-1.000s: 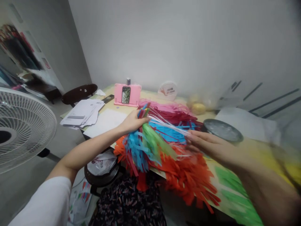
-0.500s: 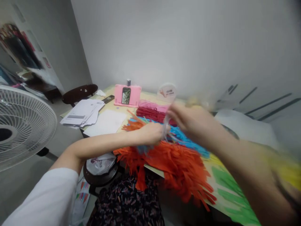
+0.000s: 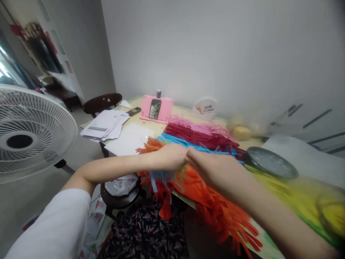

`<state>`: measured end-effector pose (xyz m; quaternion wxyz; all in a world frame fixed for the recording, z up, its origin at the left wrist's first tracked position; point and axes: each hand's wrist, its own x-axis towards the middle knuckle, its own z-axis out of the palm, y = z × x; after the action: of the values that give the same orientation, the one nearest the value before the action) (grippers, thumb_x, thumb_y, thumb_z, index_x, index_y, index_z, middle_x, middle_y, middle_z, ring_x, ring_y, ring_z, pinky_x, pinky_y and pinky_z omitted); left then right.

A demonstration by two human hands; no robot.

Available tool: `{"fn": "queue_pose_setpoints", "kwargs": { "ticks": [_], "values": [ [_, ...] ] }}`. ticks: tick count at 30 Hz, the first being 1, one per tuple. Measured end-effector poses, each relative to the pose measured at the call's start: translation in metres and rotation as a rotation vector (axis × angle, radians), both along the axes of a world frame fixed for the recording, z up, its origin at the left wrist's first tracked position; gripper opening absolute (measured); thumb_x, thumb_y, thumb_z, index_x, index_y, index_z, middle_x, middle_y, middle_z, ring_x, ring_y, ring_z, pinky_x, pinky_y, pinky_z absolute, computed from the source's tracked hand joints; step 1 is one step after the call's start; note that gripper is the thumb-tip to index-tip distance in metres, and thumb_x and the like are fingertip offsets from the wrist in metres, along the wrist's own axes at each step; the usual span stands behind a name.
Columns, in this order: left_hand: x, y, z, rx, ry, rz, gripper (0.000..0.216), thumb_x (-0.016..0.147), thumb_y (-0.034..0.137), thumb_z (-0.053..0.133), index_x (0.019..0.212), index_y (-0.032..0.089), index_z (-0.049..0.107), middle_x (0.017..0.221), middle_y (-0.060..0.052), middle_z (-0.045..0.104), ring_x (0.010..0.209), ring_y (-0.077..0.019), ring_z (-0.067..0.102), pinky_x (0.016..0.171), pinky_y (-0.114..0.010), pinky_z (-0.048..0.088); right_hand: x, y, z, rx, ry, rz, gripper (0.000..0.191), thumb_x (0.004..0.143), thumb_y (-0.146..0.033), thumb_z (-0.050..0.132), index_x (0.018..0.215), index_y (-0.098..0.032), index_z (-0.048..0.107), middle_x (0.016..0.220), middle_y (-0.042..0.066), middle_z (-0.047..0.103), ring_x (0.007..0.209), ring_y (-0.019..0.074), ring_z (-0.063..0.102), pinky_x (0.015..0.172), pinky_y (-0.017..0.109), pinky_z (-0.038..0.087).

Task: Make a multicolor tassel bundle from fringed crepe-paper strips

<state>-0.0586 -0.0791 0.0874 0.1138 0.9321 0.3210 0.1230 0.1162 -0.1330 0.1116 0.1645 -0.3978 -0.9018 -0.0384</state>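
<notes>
Both hands, left (image 3: 172, 157) and right (image 3: 212, 166), meet closed over the orange paper fringe (image 3: 205, 190) (contents hidden).

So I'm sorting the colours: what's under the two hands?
Orange paper fringe spreads under the left hand and right hand, with blue strips hanging below. Whatever the fingers pinch is hidden.

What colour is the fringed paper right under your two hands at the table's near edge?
Orange; the fringed paper hangs over the table edge below the left hand and right hand, shown in the head view.
</notes>
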Motion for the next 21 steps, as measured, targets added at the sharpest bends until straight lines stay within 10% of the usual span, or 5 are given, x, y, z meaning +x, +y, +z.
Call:
{"fn": "queue_pose_setpoints", "kwargs": {
  "ticks": [7, 12, 21],
  "values": [
    [-0.023, -0.016, -0.012, -0.58, -0.588, -0.093, 0.019, 0.08, 0.029, 0.069, 0.091, 0.016, 0.061, 0.085, -0.002, 0.065, 0.078, -0.0159, 0.059, 0.072, -0.025, 0.047, -0.008, 0.019, -0.023, -0.385, 0.745, -0.066, 0.045, 0.089, -0.061, 0.047, 0.07, -0.021, 0.055, 0.059, -0.001, 0.055, 0.054, 0.0136, 0.049, 0.051, 0.025, 0.039],
    [-0.025, -0.023, -0.035, -0.967, -1.076, 0.138, 0.043, 0.065, 0.045, 0.083, 0.089, 0.011, 0.071, 0.089, -0.006, 0.071, 0.091, -0.0214, 0.064, 0.091, -0.032, 0.046, -0.045, 0.001, -0.052, -0.207, 0.874, -0.239, 0.039, 0.096, -0.051, 0.042, 0.078, -0.02, 0.058, 0.065, 0.0, 0.062, 0.057, 0.0146, 0.054, 0.054, 0.025, 0.041],
    [-0.03, -0.031, -0.054, -0.934, -1.529, 0.401, 0.049, 0.059, 0.05, 0.083, 0.093, 0.016, 0.075, 0.1, -0.009, 0.076, 0.111, -0.0293, 0.065, 0.107, -0.042, 0.041, -0.09, 0.008, -0.074, 0.205, 0.747, -0.241, 0.025, 0.096, -0.032, 0.051, 0.091, -0.017, 0.07, 0.084, 0.008, 0.072, 0.075, 0.0181, 0.066, 0.07, 0.027, 0.049]
  ]
}}
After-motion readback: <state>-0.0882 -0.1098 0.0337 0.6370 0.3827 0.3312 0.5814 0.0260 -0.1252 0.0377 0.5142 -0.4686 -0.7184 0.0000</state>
